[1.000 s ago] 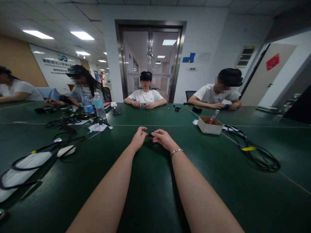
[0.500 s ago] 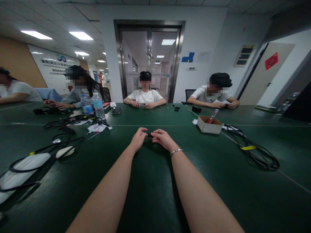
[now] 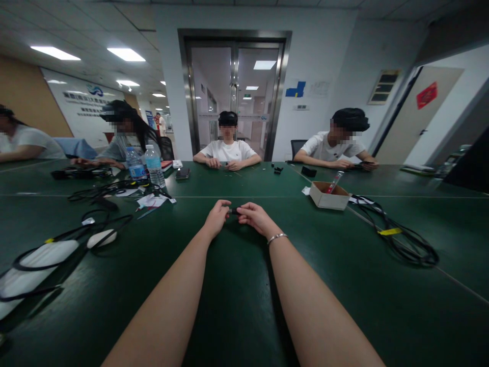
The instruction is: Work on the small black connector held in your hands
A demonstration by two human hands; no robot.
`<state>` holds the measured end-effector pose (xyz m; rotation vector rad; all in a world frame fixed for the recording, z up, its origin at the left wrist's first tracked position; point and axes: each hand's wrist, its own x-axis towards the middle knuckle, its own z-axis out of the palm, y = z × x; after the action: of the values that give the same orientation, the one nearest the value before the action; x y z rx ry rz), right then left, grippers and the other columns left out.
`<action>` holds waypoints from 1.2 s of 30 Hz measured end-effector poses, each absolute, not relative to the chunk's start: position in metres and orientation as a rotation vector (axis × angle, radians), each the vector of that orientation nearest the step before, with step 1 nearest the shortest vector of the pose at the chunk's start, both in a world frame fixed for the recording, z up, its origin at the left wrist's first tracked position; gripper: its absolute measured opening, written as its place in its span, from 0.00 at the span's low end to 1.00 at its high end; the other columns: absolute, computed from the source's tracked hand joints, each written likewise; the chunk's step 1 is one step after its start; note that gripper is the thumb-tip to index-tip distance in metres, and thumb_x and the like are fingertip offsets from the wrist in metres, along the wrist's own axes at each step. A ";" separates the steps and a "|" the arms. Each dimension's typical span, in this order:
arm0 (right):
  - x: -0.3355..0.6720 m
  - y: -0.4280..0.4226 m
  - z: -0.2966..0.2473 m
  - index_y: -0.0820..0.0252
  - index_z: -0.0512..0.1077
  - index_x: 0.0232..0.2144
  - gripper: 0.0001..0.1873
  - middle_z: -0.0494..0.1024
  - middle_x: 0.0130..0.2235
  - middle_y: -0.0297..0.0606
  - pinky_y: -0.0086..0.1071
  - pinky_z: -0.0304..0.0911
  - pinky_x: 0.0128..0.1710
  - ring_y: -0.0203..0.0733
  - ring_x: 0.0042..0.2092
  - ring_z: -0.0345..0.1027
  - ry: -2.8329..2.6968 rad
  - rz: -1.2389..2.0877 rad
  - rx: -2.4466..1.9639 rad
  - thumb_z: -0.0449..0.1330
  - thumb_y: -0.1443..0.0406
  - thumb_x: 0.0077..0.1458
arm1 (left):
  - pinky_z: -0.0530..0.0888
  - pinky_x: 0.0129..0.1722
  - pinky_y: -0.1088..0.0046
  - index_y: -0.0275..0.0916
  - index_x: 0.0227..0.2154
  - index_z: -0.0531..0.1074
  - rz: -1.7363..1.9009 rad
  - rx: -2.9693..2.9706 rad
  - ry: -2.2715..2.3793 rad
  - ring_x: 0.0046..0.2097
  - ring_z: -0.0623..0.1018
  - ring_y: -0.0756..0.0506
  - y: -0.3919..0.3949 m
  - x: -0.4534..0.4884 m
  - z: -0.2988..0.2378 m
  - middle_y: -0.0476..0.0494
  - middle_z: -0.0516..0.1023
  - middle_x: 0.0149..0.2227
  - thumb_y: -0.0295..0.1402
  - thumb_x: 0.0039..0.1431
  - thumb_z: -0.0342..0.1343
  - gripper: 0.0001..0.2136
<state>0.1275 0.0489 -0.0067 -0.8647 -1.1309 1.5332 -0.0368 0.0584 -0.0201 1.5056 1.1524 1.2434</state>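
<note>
Both my hands meet just above the green table (image 3: pixel 244 285), straight ahead of me. Between them is a small dark object (image 3: pixel 234 211) with a lighter end on the left; it is too small to name. My right hand (image 3: pixel 256 218) pinches its dark end between thumb and fingers. My left hand (image 3: pixel 218 218) is closed at the lighter end, with the index finger arched above it. A silver bracelet (image 3: pixel 276 238) circles my right wrist.
An open box (image 3: pixel 329 202) holding a red-and-clear tube stands right, beside a coiled black cable (image 3: pixel 405 244). Left are cables, a white power strip (image 3: pixel 38 265), papers (image 3: pixel 153 202) and two water bottles (image 3: pixel 154 165). Several people sit around the table; small black parts (image 3: pixel 278 169) lie farther off.
My hands stay almost in place, and slightly more of the small dark object shows between them. At the right, the co-worker's head and hands have shifted a little.
</note>
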 end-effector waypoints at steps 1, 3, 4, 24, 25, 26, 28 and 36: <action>0.127 0.049 -0.007 0.63 0.66 0.28 0.15 0.74 0.26 0.34 0.22 0.70 0.24 0.32 0.23 0.70 -1.130 1.533 -0.867 0.71 0.71 0.44 | 0.60 0.24 0.78 0.38 0.42 0.67 1.241 1.498 1.154 0.24 0.65 0.52 0.059 -0.037 -0.021 0.51 0.64 0.23 0.33 0.57 0.46 0.11; 0.127 0.049 -0.007 0.63 0.66 0.27 0.15 0.73 0.25 0.33 0.22 0.70 0.24 0.32 0.23 0.70 -1.133 1.534 -0.867 0.70 0.71 0.44 | 0.61 0.24 0.78 0.38 0.42 0.68 1.241 1.506 1.144 0.26 0.66 0.51 0.060 -0.037 -0.022 0.51 0.65 0.23 0.33 0.57 0.46 0.12; 0.127 0.049 -0.007 0.63 0.66 0.27 0.15 0.73 0.25 0.33 0.22 0.70 0.24 0.32 0.23 0.70 -1.136 1.533 -0.863 0.70 0.71 0.44 | 0.61 0.25 0.78 0.38 0.42 0.68 1.242 1.515 1.140 0.26 0.67 0.51 0.061 -0.037 -0.022 0.51 0.65 0.24 0.32 0.56 0.46 0.12; 0.125 0.051 -0.008 0.64 0.64 0.23 0.18 0.71 0.21 0.35 0.23 0.70 0.23 0.32 0.22 0.68 -1.128 1.537 -0.886 0.70 0.63 0.47 | 0.66 0.28 0.78 0.36 0.38 0.70 1.318 1.522 1.128 0.28 0.68 0.52 0.050 -0.037 -0.006 0.48 0.68 0.31 0.24 0.46 0.52 0.13; 0.125 0.051 -0.008 0.64 0.64 0.23 0.18 0.71 0.21 0.36 0.23 0.70 0.23 0.33 0.22 0.68 -1.132 1.538 -0.882 0.70 0.61 0.47 | 0.66 0.28 0.78 0.36 0.38 0.70 1.318 1.511 1.118 0.28 0.68 0.52 0.049 -0.037 -0.005 0.48 0.68 0.31 0.24 0.45 0.52 0.14; 0.125 0.052 -0.008 0.64 0.64 0.23 0.19 0.71 0.21 0.36 0.24 0.70 0.23 0.33 0.22 0.68 -1.136 1.536 -0.880 0.70 0.60 0.47 | 0.66 0.28 0.78 0.36 0.38 0.70 1.317 1.501 1.109 0.28 0.68 0.52 0.049 -0.037 -0.005 0.48 0.69 0.31 0.24 0.45 0.52 0.14; 0.125 0.052 -0.009 0.65 0.65 0.23 0.18 0.70 0.21 0.37 0.24 0.70 0.23 0.33 0.22 0.68 -1.137 1.521 -0.893 0.69 0.59 0.49 | 0.66 0.28 0.78 0.36 0.37 0.70 1.315 1.490 1.093 0.28 0.68 0.52 0.049 -0.037 -0.004 0.48 0.69 0.31 0.25 0.44 0.53 0.14; 0.125 0.053 -0.009 0.63 0.64 0.20 0.22 0.72 0.21 0.41 0.25 0.71 0.24 0.35 0.23 0.68 -1.144 1.493 -0.944 0.66 0.54 0.51 | 0.65 0.27 0.78 0.36 0.37 0.70 1.315 1.499 1.013 0.28 0.68 0.52 0.050 -0.039 -0.005 0.48 0.69 0.31 0.28 0.41 0.55 0.16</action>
<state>0.1252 0.0530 -0.0090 -0.9439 -1.1436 1.4931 -0.0392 0.0497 -0.0045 1.4992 1.0133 1.3150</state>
